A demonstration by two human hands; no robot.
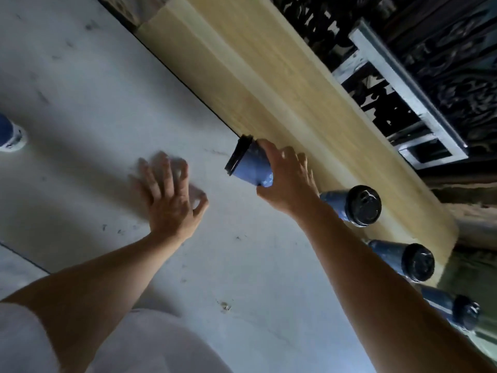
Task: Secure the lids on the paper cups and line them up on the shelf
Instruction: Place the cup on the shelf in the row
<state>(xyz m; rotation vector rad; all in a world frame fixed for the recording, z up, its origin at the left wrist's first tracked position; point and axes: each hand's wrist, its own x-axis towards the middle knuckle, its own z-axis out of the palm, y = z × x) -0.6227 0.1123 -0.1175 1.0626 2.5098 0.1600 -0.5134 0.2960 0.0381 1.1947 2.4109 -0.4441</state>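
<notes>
The person's right hand [287, 179] grips a blue paper cup [252, 168] around its body, fingers wrapped over the far side and thumb underneath; the cup is tilted, with its black lid [238, 154] pointing up and to the left, at the seam where the pale grey surface [107, 76] meets the light wooden shelf [282, 84]. The left hand [169, 195] is empty, its fingers spread and slightly curled, blurred, hovering close over the grey surface well to the left of the held cup. Along the near edge of the shelf, three more blue cups with black lids stand in a line: the first [352, 205] just beside the right wrist, the second [403, 259] farther down, the third [454, 308] partly hidden behind the right forearm. Another blue cup [9, 133] sits at the far left edge of the view, mostly cut off. Beyond the shelf is a dark ornamental screen [443, 63].
</notes>
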